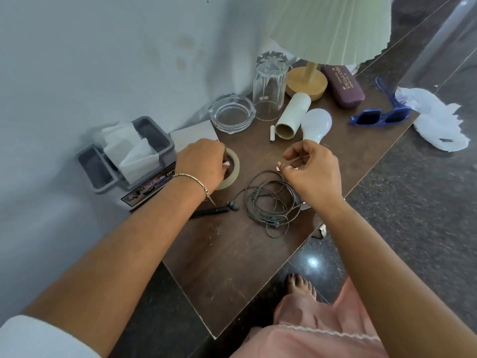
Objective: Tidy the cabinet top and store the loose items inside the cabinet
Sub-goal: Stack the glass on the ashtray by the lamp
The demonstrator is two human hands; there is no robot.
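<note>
Our left hand [201, 164] grips the tape roll [234, 164]; our right hand [315, 174] pinches the earphone cable [268, 202] — we'd coil loops before lifting.

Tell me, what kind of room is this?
Probably a bedroom or hotel room. A small wooden cabinet stands against the wall like a bedside table, holding a lamp, an upside-down drinking glass and a glasses case.
</note>
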